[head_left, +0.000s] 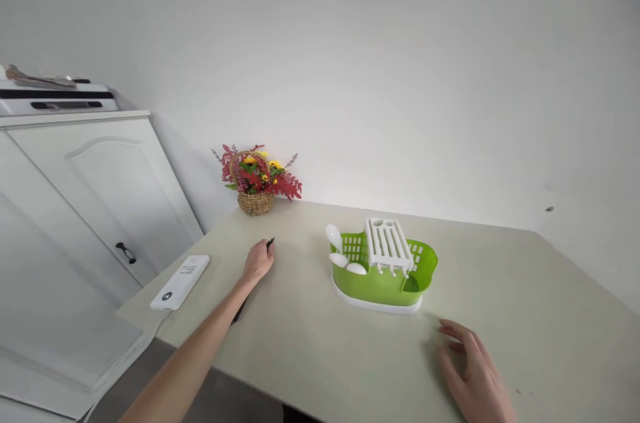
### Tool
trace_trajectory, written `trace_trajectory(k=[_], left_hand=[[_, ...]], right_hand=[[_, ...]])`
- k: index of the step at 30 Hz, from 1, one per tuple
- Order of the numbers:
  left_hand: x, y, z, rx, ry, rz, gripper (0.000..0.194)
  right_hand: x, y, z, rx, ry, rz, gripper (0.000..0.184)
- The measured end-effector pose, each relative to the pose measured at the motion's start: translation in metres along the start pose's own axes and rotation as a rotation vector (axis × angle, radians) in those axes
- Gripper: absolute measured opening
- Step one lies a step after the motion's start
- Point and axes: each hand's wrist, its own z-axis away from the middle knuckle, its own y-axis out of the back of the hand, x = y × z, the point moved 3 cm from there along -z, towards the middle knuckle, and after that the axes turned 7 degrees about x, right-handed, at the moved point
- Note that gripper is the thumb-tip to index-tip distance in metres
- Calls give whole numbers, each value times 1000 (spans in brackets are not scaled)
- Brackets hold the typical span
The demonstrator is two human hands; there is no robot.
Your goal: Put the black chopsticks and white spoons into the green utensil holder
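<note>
On the left side of the table, my left hand is closed around a long, thin black stick. One end pokes out past the fingers and the other shows below the wrist; the hand hides its middle, so its exact kind is unclear. A green utensil rack on a white base stands to the right of that hand, apart from it. Several white spoons rest in its left end, and a white slotted holder spans its top. My right hand hovers at the front right, fingers bent and apart, holding nothing.
A wicker basket with red and yellow flowers stands at the back left by the wall. A white power strip or power bank with a cable lies at the table's left edge. White cabinets stand beyond it.
</note>
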Motion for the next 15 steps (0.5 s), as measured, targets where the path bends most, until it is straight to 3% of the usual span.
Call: trace_trajectory(k=[5,10,13,15], left_hand=[[2,-11,10,67,-133,-66,20],[9,-3,20,143,-188,-103,23],[30,10,23,220,-241,-55,26],[60,21,24,263,-326,107,29]], right_hand=[[-1,1,1,-28,-16,10,49],[-11,3,2,-3,4,-7,47],[-16,3,3,38,-1,-15,46],[-17,3,3,24,-13,-17,47]])
